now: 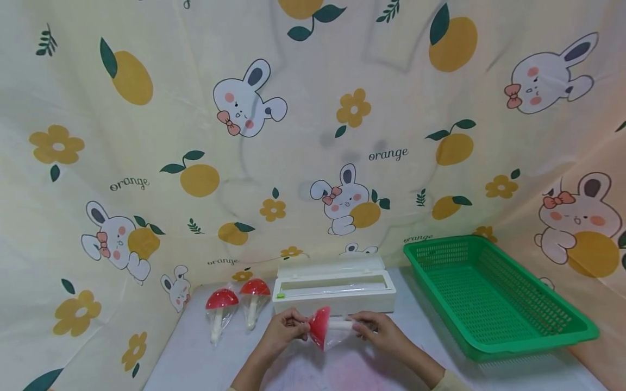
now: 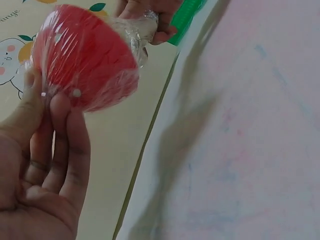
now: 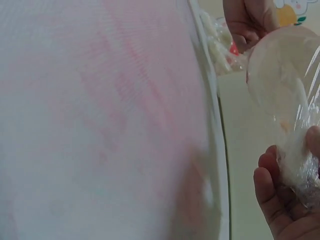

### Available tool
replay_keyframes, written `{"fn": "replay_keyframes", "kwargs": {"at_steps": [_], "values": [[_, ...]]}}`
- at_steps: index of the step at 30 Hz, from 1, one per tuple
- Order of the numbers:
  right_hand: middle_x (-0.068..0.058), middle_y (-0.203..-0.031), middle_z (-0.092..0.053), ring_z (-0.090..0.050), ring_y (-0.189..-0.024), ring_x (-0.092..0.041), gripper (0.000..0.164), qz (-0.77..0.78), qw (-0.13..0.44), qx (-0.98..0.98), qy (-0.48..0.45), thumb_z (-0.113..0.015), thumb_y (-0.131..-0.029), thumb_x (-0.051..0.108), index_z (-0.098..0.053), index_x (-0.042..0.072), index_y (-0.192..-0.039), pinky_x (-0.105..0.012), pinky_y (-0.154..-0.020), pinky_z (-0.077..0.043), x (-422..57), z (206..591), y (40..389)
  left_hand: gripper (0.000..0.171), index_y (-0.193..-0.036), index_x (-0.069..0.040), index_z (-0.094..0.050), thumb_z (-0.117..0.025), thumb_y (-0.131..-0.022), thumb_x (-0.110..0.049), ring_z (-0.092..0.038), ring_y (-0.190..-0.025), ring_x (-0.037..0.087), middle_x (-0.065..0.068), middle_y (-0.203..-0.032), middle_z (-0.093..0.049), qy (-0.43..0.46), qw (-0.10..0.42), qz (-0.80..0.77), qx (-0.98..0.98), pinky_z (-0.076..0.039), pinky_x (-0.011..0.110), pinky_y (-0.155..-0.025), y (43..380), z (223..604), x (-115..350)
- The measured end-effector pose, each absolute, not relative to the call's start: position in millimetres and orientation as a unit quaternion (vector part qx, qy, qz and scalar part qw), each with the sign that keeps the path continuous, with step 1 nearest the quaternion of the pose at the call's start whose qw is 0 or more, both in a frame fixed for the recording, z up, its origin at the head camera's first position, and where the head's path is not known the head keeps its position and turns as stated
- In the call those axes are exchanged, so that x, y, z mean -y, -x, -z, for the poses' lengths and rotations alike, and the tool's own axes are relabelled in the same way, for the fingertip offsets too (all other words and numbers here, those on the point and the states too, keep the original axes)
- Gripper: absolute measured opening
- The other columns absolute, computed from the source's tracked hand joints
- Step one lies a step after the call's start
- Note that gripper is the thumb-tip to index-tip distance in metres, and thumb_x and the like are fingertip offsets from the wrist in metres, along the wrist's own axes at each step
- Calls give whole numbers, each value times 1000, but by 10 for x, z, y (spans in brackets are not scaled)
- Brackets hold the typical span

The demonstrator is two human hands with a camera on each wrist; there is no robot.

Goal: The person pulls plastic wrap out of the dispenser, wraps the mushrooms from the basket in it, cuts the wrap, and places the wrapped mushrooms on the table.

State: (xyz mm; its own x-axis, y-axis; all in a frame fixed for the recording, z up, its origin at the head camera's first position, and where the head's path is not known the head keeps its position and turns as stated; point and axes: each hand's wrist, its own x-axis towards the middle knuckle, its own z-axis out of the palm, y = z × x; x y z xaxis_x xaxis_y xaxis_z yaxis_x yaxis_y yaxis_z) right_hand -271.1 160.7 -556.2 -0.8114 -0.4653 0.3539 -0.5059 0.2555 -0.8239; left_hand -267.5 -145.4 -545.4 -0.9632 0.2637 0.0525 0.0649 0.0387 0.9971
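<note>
A toy mushroom (image 1: 320,327) with a red cap and white stem is held sideways above the table, in front of a white box. Clear plastic film (image 2: 100,102) wraps its cap (image 2: 82,55) and gathers around the stem (image 3: 300,160). My left hand (image 1: 287,330) pinches the film at the top of the cap between thumb and fingers. At the other end, my right hand (image 1: 379,329) grips the wrapped foot of the stem. In the right wrist view the hollow underside of the cap shows through the film.
Two more wrapped red-capped mushrooms (image 1: 222,298) lie at the left. Behind my hands stands the white cling film box (image 1: 337,303), its lid raised and a roll inside. A green plastic basket (image 1: 494,347) is at the right. Patterned cloth (image 1: 303,152) hangs behind the table.
</note>
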Motion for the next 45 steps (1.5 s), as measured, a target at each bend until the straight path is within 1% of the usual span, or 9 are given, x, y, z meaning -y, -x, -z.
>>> {"fn": "replay_keyframes", "kwargs": {"at_steps": [6,11,15,18,21,27,33,39,45], "values": [[-8,-108,-69,-61,-84,-7,33,-512,16,813,-277,-74,-92,24,-68,8,-120,-24,-70,-53,-1582,5562,2688,24,-100,4,-66,-72,-92,-18,-66,-78,15,5,-87,-69,-87,19,-674,-734,-59,32,-75,2668,5424,1416],[-7,-110,-69,-62,-88,-9,32,-508,48,814,-280,-76,-90,23,-68,11,-118,-25,-73,-53,-1561,5568,2671,24,-103,5,-65,-70,-94,-18,-66,-84,15,6,-98,-71,-76,14,-679,-730,-59,35,-78,2669,5415,1413],[-9,-99,-70,-65,-78,-7,26,-524,66,795,-298,-74,-91,16,-69,6,-115,-26,-65,-56,-1563,5572,2659,25,-102,4,-65,-72,-93,-19,-65,-84,16,6,-96,-70,-64,36,-695,-715,-58,33,-78,2676,5409,1419],[-8,-94,-71,-65,-69,-8,29,-536,58,788,-298,-73,-92,15,-67,5,-119,-26,-60,-56,-1571,5570,2654,25,-100,1,-65,-73,-92,-21,-66,-82,16,5,-91,-69,-54,42,-694,-717,-58,31,-77,2680,5401,1407],[-6,-93,-70,-66,-68,-12,34,-530,59,793,-294,-70,-94,17,-64,7,-126,-27,-60,-56,-1580,5586,2673,27,-107,0,-64,-72,-93,-21,-66,-82,17,6,-91,-68,-63,34,-689,-721,-58,31,-77,2678,5392,1393],[-14,-96,-69,-68,-72,-19,35,-540,39,799,-262,-65,-98,20,-60,10,-131,-35,-65,-58,-1585,5571,2670,44,-136,-13,-55,-68,-96,-27,-67,-98,21,13,-121,-62,-116,14,-673,-731,-58,33,-81,2671,5355,1372],[-17,-96,-69,-68,-74,-24,33,-567,17,785,-250,-61,-100,21,-59,11,-132,-39,-68,-58,-1592,5531,2651,42,-140,-19,-56,-64,-99,-24,-67,-105,23,11,-138,-58,-163,18,-656,-737,-57,32,-86,2659,5340,1404],[-25,-98,-65,-68,-76,-24,31,-595,10,757,-268,-57,-103,17,-58,5,-131,-37,-69,-59,-1591,5536,2666,38,-134,-17,-62,-67,-97,-26,-68,-102,20,6,-136,-61,-162,29,-653,-740,-56,31,-87,2660,5372,1413],[-33,-95,-61,-67,-74,-19,30,-614,10,733,-292,-53,-104,12,-56,-5,-129,-39,-66,-59,-1570,5571,2682,36,-125,-6,-67,-71,-94,-22,-69,-91,17,10,-122,-69,-126,8,-689,-714,-58,30,-82,2661,5390,1373]]}}
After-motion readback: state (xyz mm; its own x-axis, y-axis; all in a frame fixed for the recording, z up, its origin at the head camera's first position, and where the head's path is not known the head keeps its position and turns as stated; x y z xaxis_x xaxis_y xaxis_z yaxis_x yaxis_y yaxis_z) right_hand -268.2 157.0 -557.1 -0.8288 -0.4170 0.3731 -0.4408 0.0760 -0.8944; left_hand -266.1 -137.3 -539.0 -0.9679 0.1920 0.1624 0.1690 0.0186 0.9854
